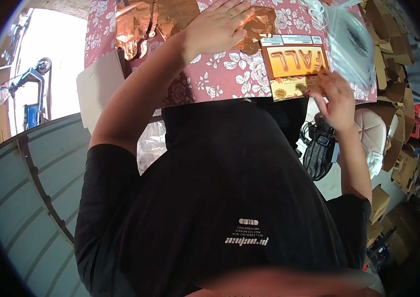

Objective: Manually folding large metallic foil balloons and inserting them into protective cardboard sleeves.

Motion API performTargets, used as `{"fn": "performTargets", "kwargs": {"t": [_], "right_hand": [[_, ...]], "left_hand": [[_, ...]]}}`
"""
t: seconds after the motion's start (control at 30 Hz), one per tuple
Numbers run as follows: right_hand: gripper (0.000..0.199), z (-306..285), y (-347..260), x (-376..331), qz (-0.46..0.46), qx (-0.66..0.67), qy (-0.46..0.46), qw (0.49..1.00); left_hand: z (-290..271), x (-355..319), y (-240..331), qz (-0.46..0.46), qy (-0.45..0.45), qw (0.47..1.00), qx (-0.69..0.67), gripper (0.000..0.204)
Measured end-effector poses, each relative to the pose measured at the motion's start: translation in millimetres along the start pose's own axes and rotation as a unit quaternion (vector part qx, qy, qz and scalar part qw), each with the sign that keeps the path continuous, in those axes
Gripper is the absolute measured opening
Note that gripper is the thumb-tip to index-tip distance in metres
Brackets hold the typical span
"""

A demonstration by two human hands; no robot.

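Flat, uninflated foil balloons in shiny copper-orange lie along the far side of the table. My left hand rests palm down on one copper foil balloon, its fingers stretched out; the hand covers part of the foil. To the right is a printed orange-and-yellow card package, upside down to me, overhanging the table's near edge slightly. My right hand is at the package's lower right corner, fingertips over its edge and thumb apart from them.
A floral pink tablecloth covers the table. Clear plastic bags and white string lie at the right. A cream board stands at the left edge. Below are a black bag and a white padded seat; cardboard boxes crowd the right.
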State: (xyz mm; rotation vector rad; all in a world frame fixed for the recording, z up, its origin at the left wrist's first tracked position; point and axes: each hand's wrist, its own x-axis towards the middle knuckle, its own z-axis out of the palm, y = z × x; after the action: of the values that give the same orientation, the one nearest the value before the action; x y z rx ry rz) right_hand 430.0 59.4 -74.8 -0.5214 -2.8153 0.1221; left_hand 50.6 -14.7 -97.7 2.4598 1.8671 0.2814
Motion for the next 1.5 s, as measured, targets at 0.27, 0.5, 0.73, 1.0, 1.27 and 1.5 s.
{"fn": "performTargets", "kwargs": {"t": [0.27,0.5,0.73,1.0,1.27,1.5], "right_hand": [[0.032,31,-46,119,-0.005,0.133,0.138,0.981],[0.033,66,-35,154,-0.017,0.151,0.003,0.988],[0.018,68,-35,152,-0.017,0.074,0.024,0.997],[0.019,79,-38,147,-0.037,0.063,0.12,0.99],[0.025,72,-47,133,-0.072,0.071,0.065,0.993],[0.023,73,-47,134,-0.072,0.073,0.072,0.992]], "left_hand": [[3,0,0,0.004,0.023,1.0,0.007,0.062],[0,-4,4,0.016,0.068,0.997,0.027,0.061],[-28,-14,22,0.049,0.031,0.996,-0.065,0.054],[24,-31,18,-0.024,0.103,0.994,-0.036,0.031],[23,-34,19,0.022,0.143,0.989,-0.044,0.028],[21,-44,28,0.028,0.138,0.989,-0.043,0.028]]}}
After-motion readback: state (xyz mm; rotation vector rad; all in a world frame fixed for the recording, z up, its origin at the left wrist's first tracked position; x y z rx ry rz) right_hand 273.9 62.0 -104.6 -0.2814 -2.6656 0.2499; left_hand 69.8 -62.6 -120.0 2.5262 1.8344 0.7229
